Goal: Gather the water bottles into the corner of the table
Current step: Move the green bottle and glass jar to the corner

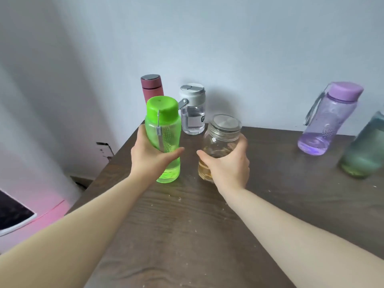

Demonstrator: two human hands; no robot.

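Note:
My left hand (pixel 152 156) grips a bright green bottle (pixel 164 129) with a green cap, upright near the table's far left corner. My right hand (pixel 226 163) wraps a clear glass jar (pixel 220 138) with a metal lid and some yellowish liquid, just right of the green bottle. Behind them in the corner stand a dark pink flask (pixel 150 86) and a clear bottle with a white lid (pixel 193 109). A purple bottle (pixel 328 119) with a strap stands far right by the wall. A teal bottle (pixel 365 150) is cut off at the right edge.
The dark wooden table (pixel 197 225) has small crumbs scattered on it. Its left edge runs diagonally from the corner toward me. A pale wall stands behind. Left of the table, below, lie a pink surface and a dark tablet-like object (pixel 12 213).

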